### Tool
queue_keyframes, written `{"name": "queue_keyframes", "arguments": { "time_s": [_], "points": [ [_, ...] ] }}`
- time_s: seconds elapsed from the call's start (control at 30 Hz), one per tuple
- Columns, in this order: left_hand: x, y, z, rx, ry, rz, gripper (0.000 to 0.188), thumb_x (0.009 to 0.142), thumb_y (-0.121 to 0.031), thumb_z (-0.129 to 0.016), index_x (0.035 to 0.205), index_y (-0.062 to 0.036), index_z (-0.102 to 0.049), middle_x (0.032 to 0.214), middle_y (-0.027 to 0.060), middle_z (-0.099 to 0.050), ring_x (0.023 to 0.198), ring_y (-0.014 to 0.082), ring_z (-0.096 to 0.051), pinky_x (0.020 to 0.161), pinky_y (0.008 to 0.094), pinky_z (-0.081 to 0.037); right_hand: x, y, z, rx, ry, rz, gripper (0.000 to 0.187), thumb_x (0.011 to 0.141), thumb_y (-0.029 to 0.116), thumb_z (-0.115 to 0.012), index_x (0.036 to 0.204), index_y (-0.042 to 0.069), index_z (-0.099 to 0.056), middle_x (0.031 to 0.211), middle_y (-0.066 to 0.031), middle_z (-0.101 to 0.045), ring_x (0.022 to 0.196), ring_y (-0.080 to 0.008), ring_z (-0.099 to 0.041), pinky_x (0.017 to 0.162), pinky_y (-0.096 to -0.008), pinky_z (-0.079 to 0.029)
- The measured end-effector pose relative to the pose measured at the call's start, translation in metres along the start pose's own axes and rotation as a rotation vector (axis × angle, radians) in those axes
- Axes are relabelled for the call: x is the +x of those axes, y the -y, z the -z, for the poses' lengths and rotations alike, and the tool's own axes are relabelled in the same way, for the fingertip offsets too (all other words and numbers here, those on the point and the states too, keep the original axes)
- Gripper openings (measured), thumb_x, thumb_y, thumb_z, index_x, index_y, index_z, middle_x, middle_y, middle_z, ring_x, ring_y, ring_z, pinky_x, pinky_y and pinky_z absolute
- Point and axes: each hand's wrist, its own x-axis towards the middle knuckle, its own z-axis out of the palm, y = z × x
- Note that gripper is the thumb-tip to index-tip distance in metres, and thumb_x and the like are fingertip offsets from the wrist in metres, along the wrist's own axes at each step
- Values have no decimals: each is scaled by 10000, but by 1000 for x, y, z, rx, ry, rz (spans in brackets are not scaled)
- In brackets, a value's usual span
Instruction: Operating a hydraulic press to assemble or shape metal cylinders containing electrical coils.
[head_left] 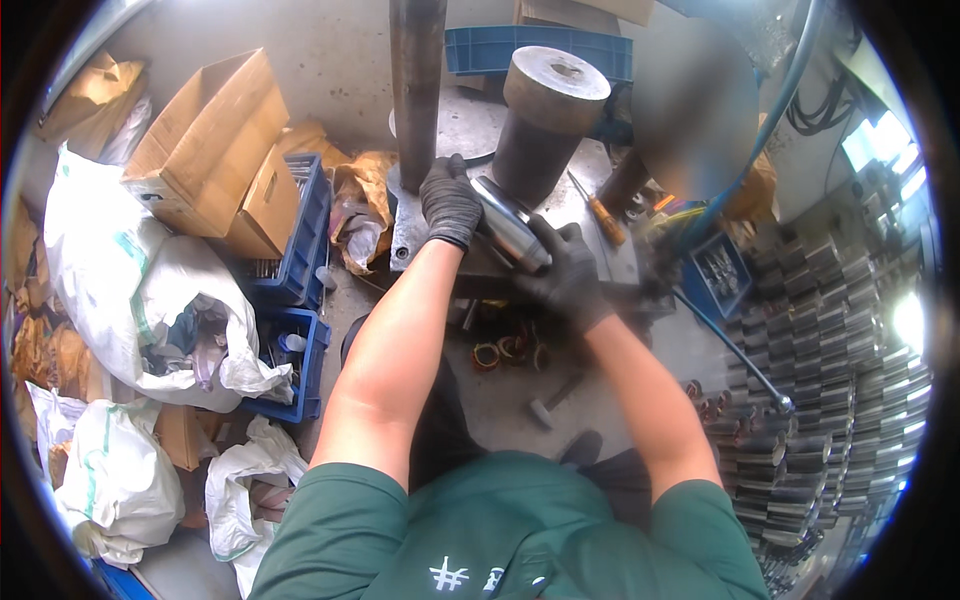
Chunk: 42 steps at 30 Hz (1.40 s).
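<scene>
a: what's closest to us?
b: a small hammer (pixel 548 404) on the floor, and some copper rings (pixel 510 350) a bit past it.
a: and the hands?
b: both wear dark gloves. the right hand (pixel 568 275) is wrapped around the low end of a shiny metal tube (pixel 510 232). the left hand (pixel 449 203) is closed on its top end. the tube is tilted, just above the grey worktop (pixel 470 130).
a: what's behind?
b: a tall dark post (pixel 417 80) and a fat metal cylinder (pixel 545 120). blue crates (pixel 300 240) sit off to the left.

both gloved hands, left (pixel 450 203) and right (pixel 566 272), seemingly closed, forearms bare.
</scene>
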Motion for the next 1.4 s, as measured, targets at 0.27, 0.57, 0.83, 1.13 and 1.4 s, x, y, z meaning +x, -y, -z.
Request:
{"name": "queue_keyframes", "arguments": {
  "time_s": [0.27,0.57,0.83,1.13,1.4],
  "points": [
    [-17,-16,-5,38,184,49,359,1112,-358,-574,1163,-31,-714,1151,311,-733,1134,506,-689,976,553,-541,-63,18,40,-36,-37,-83,938,645,385,-952,1435,10,-614,1148,-246,-636,1010,-421,-701,870,-508,-606],
    [-31,-27,-9,114,213,46,435,1149,-439,-477,1144,-54,-681,1078,297,-748,1078,505,-704,950,581,-539,-79,15,32,-143,-179,-4,918,669,371,-945,1445,39,-585,1204,-243,-637,1063,-437,-692,889,-512,-606],
    [-30,-34,0,258,245,-101,397,1147,-435,-486,1188,-90,-679,1030,244,-774,1027,485,-722,903,588,-546,-77,25,36,-39,-89,-153,895,672,350,-924,1425,33,-557,1240,-268,-624,1138,-473,-664,967,-534,-586],
    [-7,-19,-2,265,138,-114,383,1089,-432,-583,1146,-85,-737,1113,277,-769,1091,476,-728,959,554,-551,-9,31,38,-105,300,-288,1043,712,469,-930,1548,69,-450,1162,-305,-681,1127,-460,-704,966,-536,-588],
    [6,-12,8,277,100,-133,336,1092,-299,-605,1155,-6,-757,1102,295,-762,1081,474,-728,963,536,-547,-58,31,38,15,121,-262,872,712,492,-878,1392,32,-583,1148,-286,-694,1037,-444,-734,934,-533,-598]
  ]
}}
